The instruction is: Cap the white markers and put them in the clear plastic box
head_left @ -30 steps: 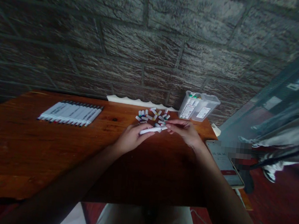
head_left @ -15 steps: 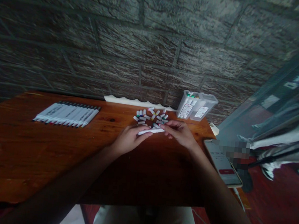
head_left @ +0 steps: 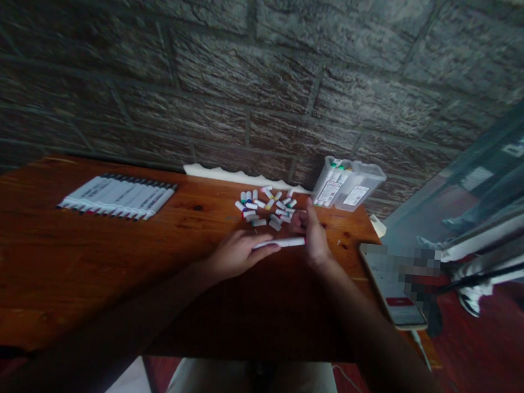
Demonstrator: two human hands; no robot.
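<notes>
A white marker (head_left: 288, 243) lies almost level in my left hand (head_left: 233, 255), its body pinched between thumb and fingers. Its right end, with a bit of red, meets or nearly meets the palm side of my right hand (head_left: 317, 239). That hand has its thumb raised and its fingers partly curled, apart from the thumb, and I see nothing gripped in it. Just beyond both hands lies a loose pile of short white marker caps (head_left: 259, 223) with coloured ends. Some caps are partly hidden behind my right fingers.
Several white markers (head_left: 118, 198) lie in a row on the wooden table (head_left: 195, 215) at left. Clear plastic cases (head_left: 330, 187), one holding markers, stand at the back right by the brick wall (head_left: 277, 87). A phone (head_left: 394, 289) with a cable rests at the right edge.
My right fingers have left the marker's right end, and that hand has turned with its thumb up and palm toward it. The marker has shifted slightly right and nearer me.
</notes>
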